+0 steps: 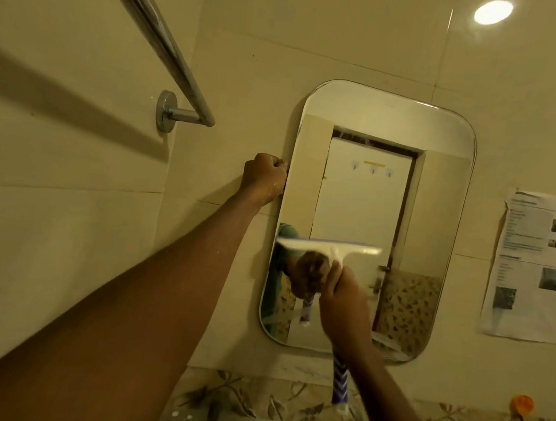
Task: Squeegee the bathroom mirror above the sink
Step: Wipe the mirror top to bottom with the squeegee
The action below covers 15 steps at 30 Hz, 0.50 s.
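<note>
A rounded rectangular mirror (430, 204) hangs on the beige tiled wall. My right hand (342, 304) grips the neck of a white squeegee (330, 247), whose blade lies level against the lower left part of the glass. Its blue and white patterned handle (341, 382) sticks out below my wrist. My left hand (264, 178) is closed at the mirror's left edge, fingers curled against the rim. The glass reflects a white door, my hand and the squeegee.
A chrome towel bar (169, 50) juts from the left wall at head height, above my left arm. A printed paper sheet (536, 269) is stuck to the wall right of the mirror. An orange hook (521, 405) sits on the floral tile band (251, 401) below.
</note>
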Available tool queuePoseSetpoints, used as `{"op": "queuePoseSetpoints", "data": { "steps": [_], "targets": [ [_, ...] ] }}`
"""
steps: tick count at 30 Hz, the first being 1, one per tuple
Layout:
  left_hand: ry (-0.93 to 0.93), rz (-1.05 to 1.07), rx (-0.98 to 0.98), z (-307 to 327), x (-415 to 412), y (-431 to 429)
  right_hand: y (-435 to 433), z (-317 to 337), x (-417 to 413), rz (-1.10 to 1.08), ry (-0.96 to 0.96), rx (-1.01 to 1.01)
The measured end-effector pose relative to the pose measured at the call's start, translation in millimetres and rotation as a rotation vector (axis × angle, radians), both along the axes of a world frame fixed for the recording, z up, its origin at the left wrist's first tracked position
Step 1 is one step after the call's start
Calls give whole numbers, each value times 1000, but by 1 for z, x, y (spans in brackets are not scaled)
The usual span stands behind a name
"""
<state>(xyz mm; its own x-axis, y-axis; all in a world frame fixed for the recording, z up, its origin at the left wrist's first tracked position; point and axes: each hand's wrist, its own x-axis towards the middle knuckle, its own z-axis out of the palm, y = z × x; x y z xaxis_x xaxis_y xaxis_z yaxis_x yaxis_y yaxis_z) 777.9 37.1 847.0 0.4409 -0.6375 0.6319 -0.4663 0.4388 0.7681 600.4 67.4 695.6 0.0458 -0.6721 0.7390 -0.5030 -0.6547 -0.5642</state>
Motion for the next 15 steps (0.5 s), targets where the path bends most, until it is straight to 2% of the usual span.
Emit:
{"op": "queuePoseSetpoints", "data": {
  "steps": [2,4,8,10,12,15],
  "targets": [
    [2,1,-6,1,-2,2,6,-6,-1,-33,30,34],
    [1,1,-4,1,-4,4,7,17,-6,-11,51,64],
    [35,-28,2,2,-4,6,-2,92,-8,1,21,-87],
    [47,-29,1,1,-5,8,-3,105,-1,18,29,-117],
    [82,-49,-14,1,-5,9,-2,83,2,50,40,-94],
    [95,-77,-30,-1,-6,9,-5,9,3,50,61,-52]
  ]
}}
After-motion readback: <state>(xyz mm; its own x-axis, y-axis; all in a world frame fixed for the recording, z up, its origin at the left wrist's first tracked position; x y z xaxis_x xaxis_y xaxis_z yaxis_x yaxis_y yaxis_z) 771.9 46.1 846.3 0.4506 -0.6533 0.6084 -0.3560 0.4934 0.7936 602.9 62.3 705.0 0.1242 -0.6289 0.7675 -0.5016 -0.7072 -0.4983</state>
